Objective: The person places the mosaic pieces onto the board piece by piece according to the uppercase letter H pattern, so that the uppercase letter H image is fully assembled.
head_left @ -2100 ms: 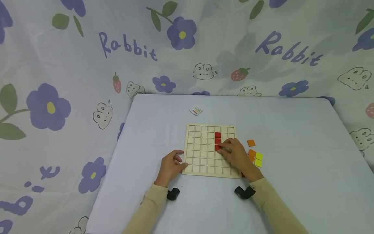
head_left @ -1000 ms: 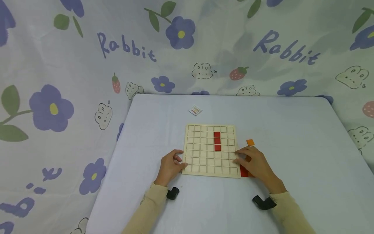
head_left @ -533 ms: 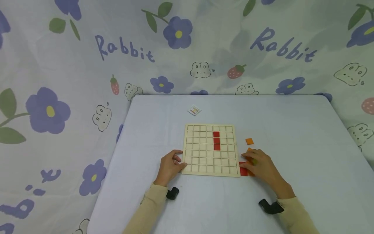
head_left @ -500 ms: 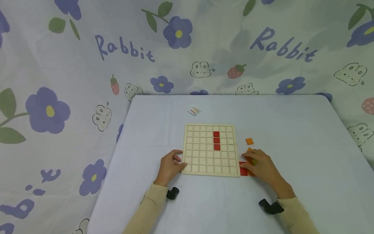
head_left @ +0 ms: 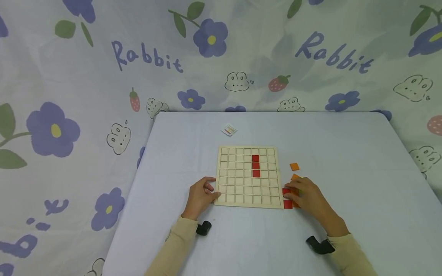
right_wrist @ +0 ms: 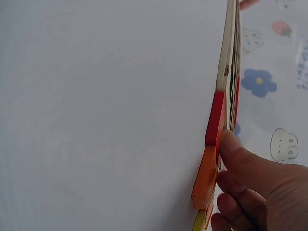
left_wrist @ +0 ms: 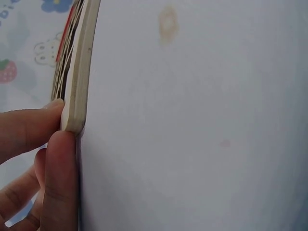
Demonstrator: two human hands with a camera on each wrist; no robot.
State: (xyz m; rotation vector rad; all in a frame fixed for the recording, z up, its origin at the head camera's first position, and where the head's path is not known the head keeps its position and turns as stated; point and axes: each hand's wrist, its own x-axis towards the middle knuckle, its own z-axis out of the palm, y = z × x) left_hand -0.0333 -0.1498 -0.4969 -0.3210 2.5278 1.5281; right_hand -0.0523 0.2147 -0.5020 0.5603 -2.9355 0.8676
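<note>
A wooden grid board (head_left: 235, 186) lies on the white table, with three red tiles (head_left: 256, 165) in one column. At its lower left corner my left hand (head_left: 199, 197) holds the edge between thumb and fingers; the left wrist view shows the fingertips against the board's rim (left_wrist: 82, 86). My right hand (head_left: 308, 196) is over the loose tiles beside the board's right edge. Its thumb and fingers are at a red tile (head_left: 286, 191), just above another red tile (head_left: 288, 204). In the right wrist view the thumb presses a red tile (right_wrist: 215, 118). The hand partly hides orange and yellow tiles.
A single orange tile (head_left: 294, 166) lies right of the board. More orange tiles (right_wrist: 204, 175) and a yellow tile (right_wrist: 198, 222) show beside the right fingers. A small patterned card (head_left: 229, 130) lies beyond the board. A printed curtain (head_left: 255, 50) hangs behind the table.
My right hand has left the third red tile on the board and moved right to the loose tiles. One loose red tile has since slid slightly away from its neighbour. My left hand stays put.
</note>
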